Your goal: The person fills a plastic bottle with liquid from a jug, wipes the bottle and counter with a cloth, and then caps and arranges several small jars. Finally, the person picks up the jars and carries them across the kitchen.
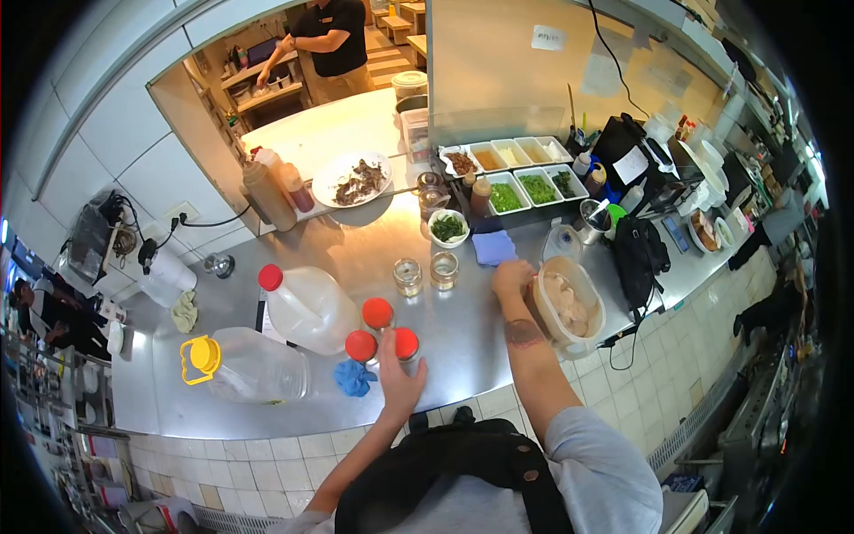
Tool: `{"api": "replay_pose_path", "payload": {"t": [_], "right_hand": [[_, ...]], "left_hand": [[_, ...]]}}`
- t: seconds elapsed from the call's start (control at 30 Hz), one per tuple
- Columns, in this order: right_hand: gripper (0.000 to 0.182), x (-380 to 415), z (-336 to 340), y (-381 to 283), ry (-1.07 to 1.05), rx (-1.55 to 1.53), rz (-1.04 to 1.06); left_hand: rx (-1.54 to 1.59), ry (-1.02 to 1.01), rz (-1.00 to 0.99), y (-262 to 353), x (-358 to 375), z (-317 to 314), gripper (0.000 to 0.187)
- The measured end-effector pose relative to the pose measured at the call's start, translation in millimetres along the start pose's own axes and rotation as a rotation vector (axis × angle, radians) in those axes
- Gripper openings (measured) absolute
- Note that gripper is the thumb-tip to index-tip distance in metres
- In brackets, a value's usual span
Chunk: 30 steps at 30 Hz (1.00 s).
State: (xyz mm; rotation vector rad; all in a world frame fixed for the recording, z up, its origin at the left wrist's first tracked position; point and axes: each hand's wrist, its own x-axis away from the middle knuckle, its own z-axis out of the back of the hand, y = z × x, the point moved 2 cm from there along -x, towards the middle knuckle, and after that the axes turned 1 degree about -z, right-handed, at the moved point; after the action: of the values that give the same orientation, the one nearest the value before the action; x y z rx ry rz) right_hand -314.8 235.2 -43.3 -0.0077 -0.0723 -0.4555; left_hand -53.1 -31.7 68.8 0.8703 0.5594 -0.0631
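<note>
My left hand [402, 378] rests against a red-lidded jar [406, 343], one of three standing together, with a second red lid [360, 345] just left of its fingers. A crumpled blue cloth [355, 378] lies beside that hand. My right hand [513, 279] is at the left rim of a plastic tub [593, 336] holding pale pieces, just below a folded blue cloth [495, 248]. Its fingers are bent and too small to read; whether they grip anything is unclear. Two open glass jars [407, 277] stand between the hands.
A large red-capped jug [311, 311] and a yellow-capped bottle [258, 365] lie at left. Behind are a bowl of greens [447, 229], an oval plate [333, 167], sauce bottles [267, 191] and ingredient trays [505, 198]. A co-worker [334, 40] stands beyond the opening.
</note>
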Motion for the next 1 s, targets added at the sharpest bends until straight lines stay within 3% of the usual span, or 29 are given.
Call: {"api": "replay_pose_path", "payload": {"t": [0.07, 0.13, 0.2, 0.33, 0.5, 0.53, 0.6, 0.8, 0.9, 1.0], "right_hand": [[0.039, 13, 12, 2, 0.051, -0.067, 0.107], [0.032, 73, 76, -13, 0.141, -0.245, 0.129], [0.034, 87, 84, -22, 0.122, -0.245, 0.225], [0.041, 91, 109, -38, 0.033, -0.305, 0.466], [0.068, 71, 116, -54, 0.041, -0.556, 0.727], [0.074, 68, 117, -56, 0.051, -0.642, 0.778], [0.067, 61, 115, -58, 0.046, -0.676, 0.838], [0.063, 81, 135, -31, -0.08, -0.678, 0.84], [0.062, 104, 145, -1, -0.098, -0.724, 0.871], [0.061, 141, 164, 29, -0.222, -0.8, 0.881]], "left_hand": [[0.077, -0.043, -0.129, 15, -6, -16, 0.081], [0.192, -0.153, 0.013, 20, -26, -47, 0.081], [0.246, -0.18, 0.167, -8, -41, -101, 0.082], [0.147, -0.046, 0.22, -46, -78, -171, 0.091], [0.244, 0.212, 0.333, -58, -106, -208, 0.092], [0.253, 0.216, 0.341, -57, -110, -207, 0.088], [0.269, 0.218, 0.363, -56, -113, -204, 0.08], [0.255, 0.166, 0.185, -28, -107, -181, 0.064], [0.205, -0.009, 0.069, -21, -94, -169, 0.061], [0.262, -0.332, -0.086, -5, -93, -127, 0.062]]}}
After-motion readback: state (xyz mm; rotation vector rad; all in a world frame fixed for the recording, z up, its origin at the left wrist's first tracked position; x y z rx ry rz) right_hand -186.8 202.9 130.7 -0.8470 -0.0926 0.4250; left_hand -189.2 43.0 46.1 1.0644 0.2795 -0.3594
